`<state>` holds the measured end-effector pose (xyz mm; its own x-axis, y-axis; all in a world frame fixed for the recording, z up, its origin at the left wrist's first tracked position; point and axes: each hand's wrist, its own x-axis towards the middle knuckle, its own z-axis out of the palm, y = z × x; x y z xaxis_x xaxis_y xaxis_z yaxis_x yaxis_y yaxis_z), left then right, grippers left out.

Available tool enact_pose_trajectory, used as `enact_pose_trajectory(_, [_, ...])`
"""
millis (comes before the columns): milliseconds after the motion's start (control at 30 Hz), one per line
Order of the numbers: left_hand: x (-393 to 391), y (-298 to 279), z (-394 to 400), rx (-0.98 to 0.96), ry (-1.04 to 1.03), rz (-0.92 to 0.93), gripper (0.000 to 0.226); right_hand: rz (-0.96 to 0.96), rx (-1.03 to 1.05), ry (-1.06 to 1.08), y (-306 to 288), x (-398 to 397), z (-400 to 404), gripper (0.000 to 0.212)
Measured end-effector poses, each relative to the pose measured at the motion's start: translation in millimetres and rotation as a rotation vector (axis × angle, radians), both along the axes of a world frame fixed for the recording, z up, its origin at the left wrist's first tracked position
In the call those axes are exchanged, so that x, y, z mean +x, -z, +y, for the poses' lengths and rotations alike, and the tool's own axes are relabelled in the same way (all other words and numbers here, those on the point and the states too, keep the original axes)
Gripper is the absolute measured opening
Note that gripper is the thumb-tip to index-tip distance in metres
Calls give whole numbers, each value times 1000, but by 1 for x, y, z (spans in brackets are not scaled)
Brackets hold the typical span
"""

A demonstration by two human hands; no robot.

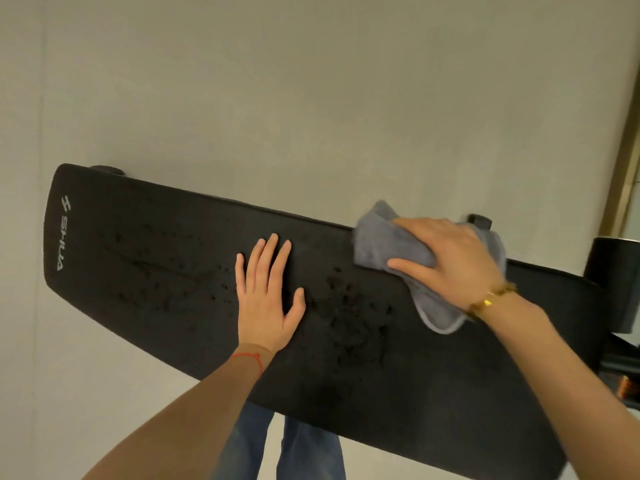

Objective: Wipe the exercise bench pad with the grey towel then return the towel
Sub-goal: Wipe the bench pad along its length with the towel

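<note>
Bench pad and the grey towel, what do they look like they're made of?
Bench pad: probably matte black vinyl or faux leather over padding; finely grained, low sheen, printed logo. Grey towel: likely microfibre or terry; soft nap, bunches in thick folds under the right hand.

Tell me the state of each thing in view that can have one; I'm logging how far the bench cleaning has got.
Bench pad: lying flat, speckled with droplets or specks across its middle.
Grey towel: bunched, pressed on the pad near its far edge.
Right hand: on top of the towel, fingers curled round it.
Left hand: flat on the pad, fingers straight, holding nothing.
</note>
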<state>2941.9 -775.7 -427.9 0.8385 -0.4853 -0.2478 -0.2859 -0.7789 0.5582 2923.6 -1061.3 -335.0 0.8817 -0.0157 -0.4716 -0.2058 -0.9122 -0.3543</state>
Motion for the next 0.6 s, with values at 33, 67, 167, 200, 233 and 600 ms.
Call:
enact_pose_trajectory(33, [0,0,0,4,3,4,66,17,-15,2,-3,-3,-7,65])
enact_pose_trajectory(67, [0,0,0,7,8,4,66,46,-24,0,0,1,-6,66])
enact_pose_trajectory(167, [0,2,0,8,20,-6,65,138,21,-20,25,47,34,67])
enact_pose_trajectory(200, [-1,4,1,12,22,-9,64,164,56,-49,40,66,55,66])
enact_pose_trajectory(233, [-2,6,1,17,22,-12,63,205,88,-87,55,87,78,65])
enact_pose_trajectory(600, [0,-1,0,0,16,-8,65,96,40,-31,-10,-3,-10,68])
